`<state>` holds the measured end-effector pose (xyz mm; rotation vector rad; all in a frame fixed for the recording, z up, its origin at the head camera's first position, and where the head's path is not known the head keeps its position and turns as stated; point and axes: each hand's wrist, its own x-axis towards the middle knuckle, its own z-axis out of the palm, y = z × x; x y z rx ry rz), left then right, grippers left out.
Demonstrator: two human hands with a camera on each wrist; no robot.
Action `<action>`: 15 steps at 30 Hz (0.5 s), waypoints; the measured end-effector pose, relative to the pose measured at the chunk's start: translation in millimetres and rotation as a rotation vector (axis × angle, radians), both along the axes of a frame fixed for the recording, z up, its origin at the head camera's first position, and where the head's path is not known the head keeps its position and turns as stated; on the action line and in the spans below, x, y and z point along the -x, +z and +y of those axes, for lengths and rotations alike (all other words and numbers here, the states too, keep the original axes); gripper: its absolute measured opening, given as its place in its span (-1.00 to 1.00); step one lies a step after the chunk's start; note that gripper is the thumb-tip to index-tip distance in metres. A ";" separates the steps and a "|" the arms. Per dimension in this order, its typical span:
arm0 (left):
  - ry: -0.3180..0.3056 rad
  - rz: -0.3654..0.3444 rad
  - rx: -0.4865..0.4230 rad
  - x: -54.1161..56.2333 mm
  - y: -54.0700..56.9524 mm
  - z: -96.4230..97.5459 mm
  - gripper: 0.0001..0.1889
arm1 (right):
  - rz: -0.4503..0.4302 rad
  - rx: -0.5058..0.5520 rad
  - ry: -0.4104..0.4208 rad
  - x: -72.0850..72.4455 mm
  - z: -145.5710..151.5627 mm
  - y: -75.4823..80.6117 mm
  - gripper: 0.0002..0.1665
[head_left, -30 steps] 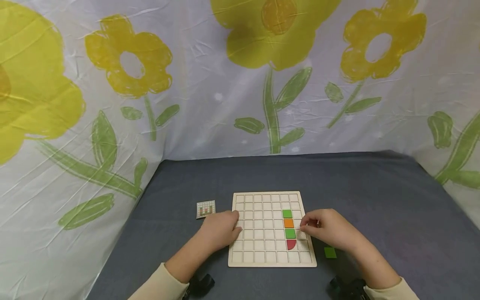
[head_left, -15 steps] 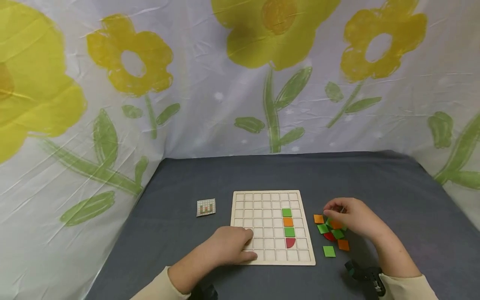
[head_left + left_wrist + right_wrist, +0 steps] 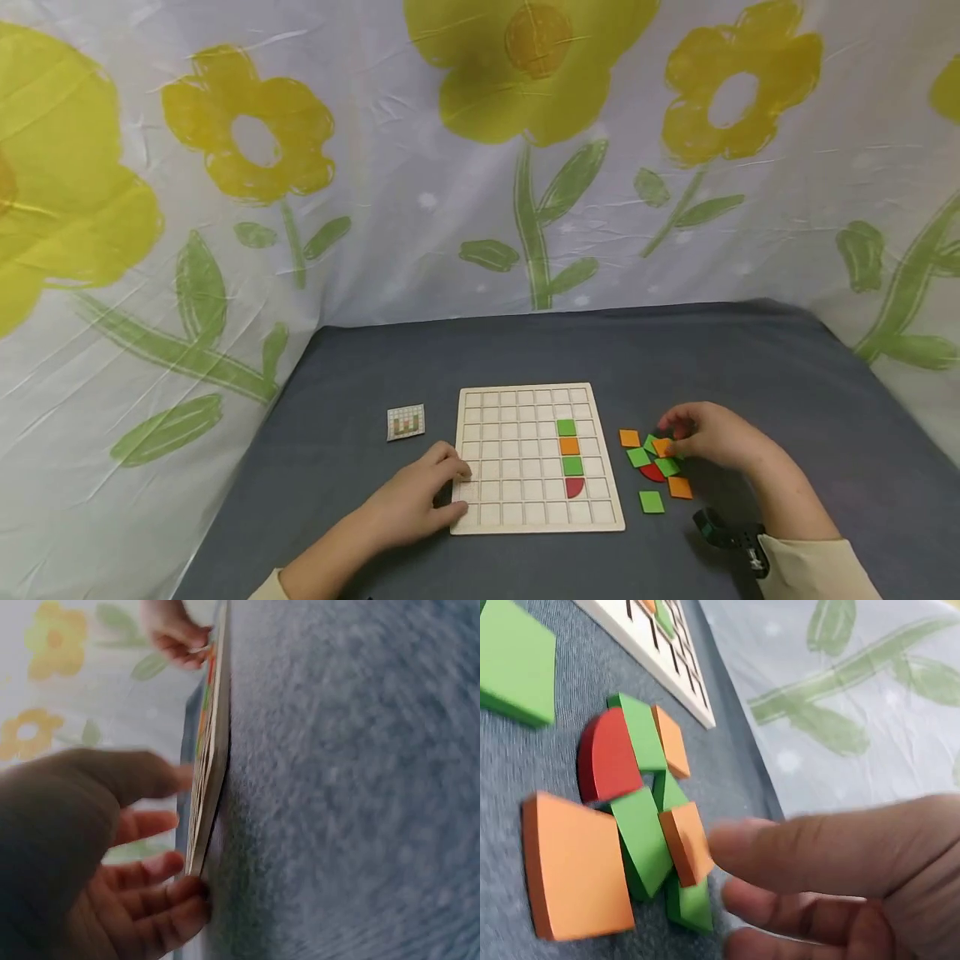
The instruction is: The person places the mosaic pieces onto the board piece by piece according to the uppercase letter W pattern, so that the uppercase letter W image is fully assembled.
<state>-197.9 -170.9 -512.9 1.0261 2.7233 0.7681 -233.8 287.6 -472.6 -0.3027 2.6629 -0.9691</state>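
Rests the left hand (image 3: 412, 498) at the left edge of the wooden grid board (image 3: 517, 450), with thumb and fingers loosely parted and touching the rim. Holds the right hand (image 3: 716, 433) at the loose tiles (image 3: 638, 457) just right of the board, with fingers bent and a narrow gap to the thumb. Has the thumb tip right by an orange tile (image 3: 686, 844) lying tilted on top; cannot tell whether touching. Shows in one column near the board's right side, from far to near, a green square (image 3: 566, 427), an orange square (image 3: 570, 446), another green square (image 3: 572, 466) and a red quarter-round (image 3: 574, 487). Has the board flat on the grey worktop (image 3: 525, 350), between both hands, with a small patterned card (image 3: 406, 422) to its left. Wears a black device (image 3: 731, 537) on the right wrist.
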 end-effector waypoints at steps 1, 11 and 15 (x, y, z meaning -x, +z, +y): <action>0.017 0.008 -0.009 1.1 -3.0 -3.2 -0.68 | -0.013 0.010 0.014 0.3 1.1 -1.1 -0.66; 0.068 0.095 -0.184 19.4 -26.7 -15.1 -0.62 | -0.033 -0.008 0.033 -0.5 5.1 -5.1 -0.65; 0.098 0.091 -0.251 22.4 -31.1 -15.8 -0.64 | -0.001 -0.089 0.003 1.1 8.4 -6.1 -0.70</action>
